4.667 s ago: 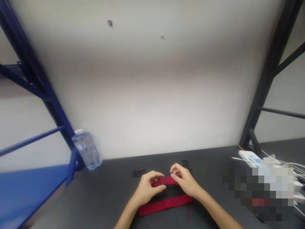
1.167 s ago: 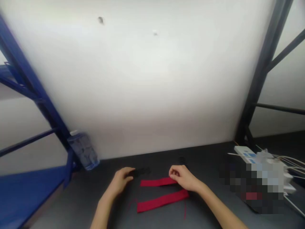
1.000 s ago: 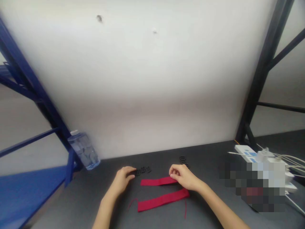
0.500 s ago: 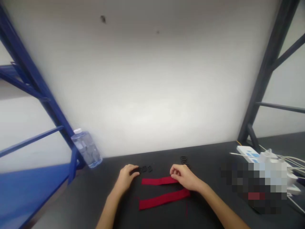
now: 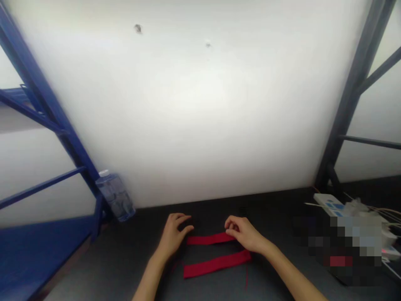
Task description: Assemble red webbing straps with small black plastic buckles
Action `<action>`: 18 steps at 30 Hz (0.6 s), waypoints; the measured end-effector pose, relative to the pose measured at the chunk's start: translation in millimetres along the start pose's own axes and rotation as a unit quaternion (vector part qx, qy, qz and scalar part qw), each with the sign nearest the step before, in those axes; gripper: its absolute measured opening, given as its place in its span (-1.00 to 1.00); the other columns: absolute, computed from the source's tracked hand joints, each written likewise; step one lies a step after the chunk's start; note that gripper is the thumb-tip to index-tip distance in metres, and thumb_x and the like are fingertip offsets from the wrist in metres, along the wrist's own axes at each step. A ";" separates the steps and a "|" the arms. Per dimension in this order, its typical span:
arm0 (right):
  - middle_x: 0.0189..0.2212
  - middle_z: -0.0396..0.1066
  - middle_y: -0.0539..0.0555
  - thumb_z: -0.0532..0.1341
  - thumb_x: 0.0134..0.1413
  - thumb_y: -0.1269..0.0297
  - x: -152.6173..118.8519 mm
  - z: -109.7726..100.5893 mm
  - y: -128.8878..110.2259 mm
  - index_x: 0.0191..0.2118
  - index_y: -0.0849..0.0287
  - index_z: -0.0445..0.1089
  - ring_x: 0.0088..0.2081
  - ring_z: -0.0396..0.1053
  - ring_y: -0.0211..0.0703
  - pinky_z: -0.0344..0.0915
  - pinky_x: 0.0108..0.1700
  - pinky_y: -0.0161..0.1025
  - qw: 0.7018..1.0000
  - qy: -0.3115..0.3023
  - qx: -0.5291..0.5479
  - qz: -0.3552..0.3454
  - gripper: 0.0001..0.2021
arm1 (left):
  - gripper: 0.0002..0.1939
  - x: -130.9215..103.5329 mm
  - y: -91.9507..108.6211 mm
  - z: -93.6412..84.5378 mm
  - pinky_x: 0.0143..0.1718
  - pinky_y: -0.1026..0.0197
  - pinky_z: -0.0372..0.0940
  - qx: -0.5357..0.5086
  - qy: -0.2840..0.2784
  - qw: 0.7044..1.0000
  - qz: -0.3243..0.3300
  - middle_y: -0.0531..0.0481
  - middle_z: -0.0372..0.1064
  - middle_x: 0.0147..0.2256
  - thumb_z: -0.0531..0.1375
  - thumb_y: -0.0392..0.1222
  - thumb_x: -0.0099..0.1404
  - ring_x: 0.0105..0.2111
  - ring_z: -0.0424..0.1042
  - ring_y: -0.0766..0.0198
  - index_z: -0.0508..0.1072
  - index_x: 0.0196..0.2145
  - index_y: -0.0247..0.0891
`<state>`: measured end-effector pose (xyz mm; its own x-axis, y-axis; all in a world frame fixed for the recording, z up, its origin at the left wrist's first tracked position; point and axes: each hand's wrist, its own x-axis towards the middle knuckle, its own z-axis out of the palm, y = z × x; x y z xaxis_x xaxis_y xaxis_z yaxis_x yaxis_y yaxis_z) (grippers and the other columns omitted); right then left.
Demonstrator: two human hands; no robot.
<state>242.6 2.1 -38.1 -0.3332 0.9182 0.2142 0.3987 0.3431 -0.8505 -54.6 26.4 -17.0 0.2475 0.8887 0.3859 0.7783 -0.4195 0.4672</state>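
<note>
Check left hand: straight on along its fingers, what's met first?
Likely the small dark pieces just ahead of the left hand, barely visible on the black tabletop; beyond them, the right hand. Depth unclear.

Single head-worn view, angled forward and down.

The black tabletop (image 5: pixel 125 259) carries red strapping (image 5: pixel 216 264), a clear bottle (image 5: pixel 116 197), a white power strip (image 5: pixel 328 202) and cables (image 5: pixel 384 212)

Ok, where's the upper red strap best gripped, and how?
Probably pinch the upper red strap at its left end, with the left hand from the left: that end lies narrow and uncovered, near that hand, while the right hand covers the other end.
</note>
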 end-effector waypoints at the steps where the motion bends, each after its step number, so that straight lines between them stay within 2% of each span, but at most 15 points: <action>1: -0.50 0.36 -0.04 0.19 0.05 0.37 0.2 0.1 0.3 -0.31 0.19 0.39 -0.46 0.28 -0.30 0.18 -0.39 -0.38 1.000 0.001 -0.004 0.000 -0.93 | -0.67 -1.1 12.2 4.2 0.07 -0.01 0.20 -0.018 -0.027 0.999 0.025 -0.10 0.37 -0.11 0.24 -0.01 0.18 -0.02 0.26 0.04 0.53 -0.10 -0.09; 4: -0.50 0.38 -0.04 0.19 0.05 0.38 0.3 -0.3 -0.4 -0.33 0.19 0.40 -0.45 0.29 -0.29 0.18 -0.38 -0.39 1.000 0.005 -0.016 -0.001 -0.94 | -0.58 -6.1 45.7 19.9 0.06 0.04 0.20 -0.052 -0.108 0.989 0.081 -0.11 0.33 -0.09 0.35 0.02 0.05 -0.02 0.24 0.05 0.53 -0.10 -0.07; 7: -0.50 0.39 -0.03 0.18 0.05 0.40 -0.1 -0.6 -3.2 -0.35 0.19 0.40 -0.45 0.30 -0.29 0.18 -0.38 -0.39 1.000 0.010 -0.016 -0.002 -0.95 | -0.63 -9.5 64.0 31.1 0.03 0.08 0.21 -0.061 -0.134 0.983 0.111 -0.11 0.35 -0.13 0.35 0.01 0.07 -0.05 0.24 0.08 0.54 -0.15 -0.11; 10: -0.49 0.40 -0.02 0.19 0.03 0.39 -0.8 -0.5 -5.9 -0.36 0.20 0.41 -0.45 0.31 -0.29 0.20 -0.37 -0.38 1.000 0.002 -0.012 0.001 -0.95 | -0.73 -9.2 67.2 30.6 -0.01 0.09 0.21 -0.056 -0.130 0.984 0.111 -0.11 0.39 -0.20 0.27 0.00 0.16 -0.10 0.27 0.10 0.55 -0.20 -0.15; 14: -0.48 0.43 0.01 0.18 0.04 0.36 -2.9 -6.4 -8.8 -0.37 0.21 0.47 -0.44 0.32 -0.27 0.21 -0.37 -0.37 1.000 -0.028 -0.006 0.006 -0.89 | -0.72 -8.7 66.4 18.8 -0.16 0.18 0.24 -0.057 -0.150 0.985 0.067 -0.06 0.43 -0.32 0.24 0.03 0.19 -0.25 0.35 0.18 0.57 -0.24 -0.18; 18: -0.53 0.42 0.01 0.26 -0.08 0.32 -6.8 -20.8 -12.1 -0.39 0.24 0.51 -0.49 0.29 -0.28 0.21 -0.42 -0.38 0.989 -0.145 0.019 0.029 -0.88 | -0.68 -13.0 70.1 11.9 -0.36 0.28 0.23 -0.092 -0.231 0.968 0.039 0.00 0.44 -0.42 0.29 0.08 0.08 -0.40 0.37 0.28 0.59 -0.37 -0.25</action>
<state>257.8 -4.2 -19.3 -0.5430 0.8395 0.0219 0.3949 0.2783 -0.8756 3.6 -12.3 1.2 0.5660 0.8229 0.0488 0.6416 -0.4770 0.6007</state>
